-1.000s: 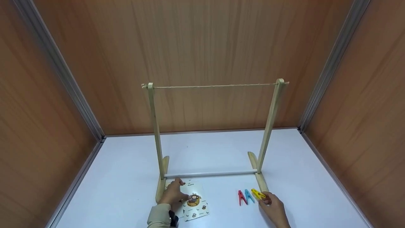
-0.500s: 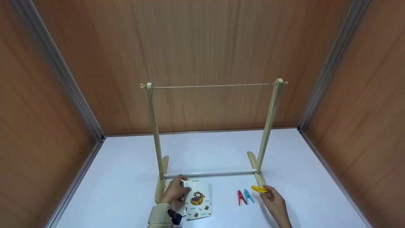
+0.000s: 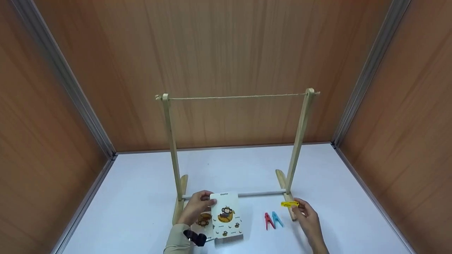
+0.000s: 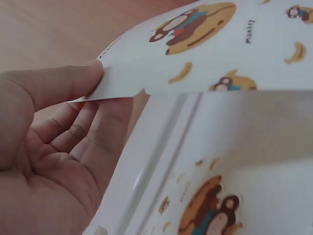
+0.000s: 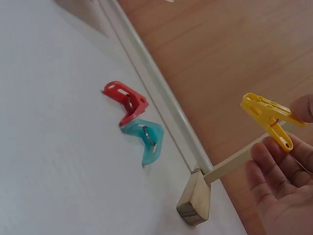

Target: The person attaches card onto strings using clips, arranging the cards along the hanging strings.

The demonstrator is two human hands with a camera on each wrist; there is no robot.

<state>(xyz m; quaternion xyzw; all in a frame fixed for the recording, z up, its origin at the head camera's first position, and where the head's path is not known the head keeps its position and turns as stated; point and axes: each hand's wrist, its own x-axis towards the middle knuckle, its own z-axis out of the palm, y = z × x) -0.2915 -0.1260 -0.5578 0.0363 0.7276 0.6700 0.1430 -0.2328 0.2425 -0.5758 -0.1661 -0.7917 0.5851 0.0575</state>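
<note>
My left hand pinches the upper left corner of a white card printed with a monkey on a banana. The card is lifted off the table, a shadow under its lower edge. Below it lies a second printed card, partly covered by the lifted one. On the right, my right hand holds a yellow clothespin between thumb and fingers, above the table by the frame's right foot. A red clothespin and a blue clothespin lie side by side on the table, left of that hand.
A wooden frame stands on the white table, with a left post, a right post and a white bottom bar. Twine runs between the post tops. Wood-patterned walls enclose the back and sides.
The left hand has raised the top card and shifted it slightly right and away, uncovering more of the card below. The right hand has lifted the yellow clothespin and turned it level.
</note>
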